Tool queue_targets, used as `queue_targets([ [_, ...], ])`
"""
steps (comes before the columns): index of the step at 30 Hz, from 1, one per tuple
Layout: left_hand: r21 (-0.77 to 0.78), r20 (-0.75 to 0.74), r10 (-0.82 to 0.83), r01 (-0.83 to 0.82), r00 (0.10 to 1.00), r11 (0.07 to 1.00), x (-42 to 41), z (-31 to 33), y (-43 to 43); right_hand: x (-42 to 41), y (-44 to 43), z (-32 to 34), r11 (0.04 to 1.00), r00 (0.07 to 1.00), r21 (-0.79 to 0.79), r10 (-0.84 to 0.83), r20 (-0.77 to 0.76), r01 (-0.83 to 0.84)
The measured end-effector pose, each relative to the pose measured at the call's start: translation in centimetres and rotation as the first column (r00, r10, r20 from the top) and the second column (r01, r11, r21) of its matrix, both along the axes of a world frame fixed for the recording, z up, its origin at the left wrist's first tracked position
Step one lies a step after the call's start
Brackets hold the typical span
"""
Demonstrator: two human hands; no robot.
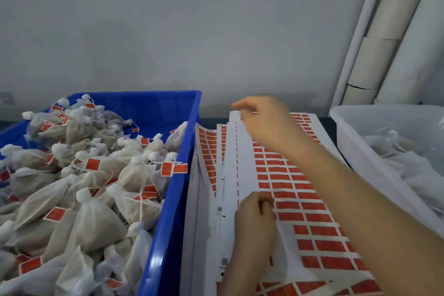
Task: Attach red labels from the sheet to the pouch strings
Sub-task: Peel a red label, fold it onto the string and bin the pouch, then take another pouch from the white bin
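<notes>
Grip, head view: left hand [254, 223] has its fingers curled, with thumb and forefinger tips pressed together on the label sheet [312, 220] at the left edge of its red block. Cannot tell whether a label is lifted. Right hand [264, 125] reaches across to the sheet's far edge, fingers bent downward and motion-blurred; cannot tell its grip. The sheet lies on top of a stack of similar sheets, between 2 containers. Left: blue crate [168, 211] heaped with white mesh pouches [96, 221] tied at the neck, many carrying red labels [93, 164] on their strings. Right: translucent white tub [355, 151] holding further pouches [394, 137], detail blurred. Dark surface [332, 127] shows between sheet and tub.
</notes>
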State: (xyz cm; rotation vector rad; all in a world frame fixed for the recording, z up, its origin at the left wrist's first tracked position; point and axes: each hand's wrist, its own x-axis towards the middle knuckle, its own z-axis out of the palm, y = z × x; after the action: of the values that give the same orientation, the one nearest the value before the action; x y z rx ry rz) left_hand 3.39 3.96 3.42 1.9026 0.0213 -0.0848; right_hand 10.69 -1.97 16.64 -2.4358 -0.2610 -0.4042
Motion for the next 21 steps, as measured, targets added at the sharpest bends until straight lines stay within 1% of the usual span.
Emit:
queue_targets([
  [2,0.001,0.010,-0.016,0.016,1.000,1.000,0.2,-0.4,-0.3,-1.6,-5.5,0.3,0.992,0.992,-0.035,-0.122,0.012,0.122],
  [4,0.058,0.028,-0.017,0.016,0.999,0.998,0.0,-0.5,-0.7,-3.0,-11.4,0.2,0.948,0.963,-0.179,-0.270,-0.014,0.263],
  [6,0.111,0.042,-0.007,0.002,0.999,0.994,-0.5,-0.1,-0.9,-4.7,-17.6,-0.7,0.873,0.910,-0.351,-0.399,-0.115,0.339],
  [8,0.154,0.063,-0.017,0.007,0.998,0.988,-0.6,-0.4,-1.0,-7.0,-22.8,-1.9,0.843,0.831,-0.417,-0.477,-0.288,0.340],
  [10,0.164,0.084,-0.023,0.009,0.996,0.986,-0.7,-0.4,-1.0,-9.1,-27.6,-4.0,0.853,0.767,-0.427,-0.483,-0.423,0.301],
  [11,0.157,0.081,-0.022,0.009,0.997,0.988,-0.7,-0.4,-1.0,-9.9,-29.7,-5.6,0.854,0.749,-0.455,-0.470,-0.466,0.253],
  [12,0.148,0.074,-0.020,0.009,0.997,0.989,-0.7,-0.3,-1.1,-10.3,-30.8,-6.7,0.840,0.739,-0.493,-0.479,-0.474,0.227],
  [14,0.144,0.060,-0.014,0.005,0.998,0.990,-0.6,-0.2,-1.2,-11.2,-30.0,-7.5,0.830,0.718,-0.509,-0.497,-0.487,0.230],
  [16,0.140,0.051,0.006,-0.014,0.999,0.990,-0.6,-0.1,-1.2,-11.8,-28.7,-7.6,0.848,0.703,-0.500,-0.463,-0.540,0.175],
  [18,0.152,0.050,0.028,-0.036,0.998,0.988,-0.5,-0.2,-1.1,-12.0,-28.1,-7.8,0.864,0.715,-0.464,-0.449,-0.536,0.194],
  [21,0.161,0.044,0.040,-0.047,0.998,0.986,-0.3,-0.6,-1.0,-11.8,-28.9,-8.1,0.860,0.751,-0.449,-0.460,-0.473,0.244],
])
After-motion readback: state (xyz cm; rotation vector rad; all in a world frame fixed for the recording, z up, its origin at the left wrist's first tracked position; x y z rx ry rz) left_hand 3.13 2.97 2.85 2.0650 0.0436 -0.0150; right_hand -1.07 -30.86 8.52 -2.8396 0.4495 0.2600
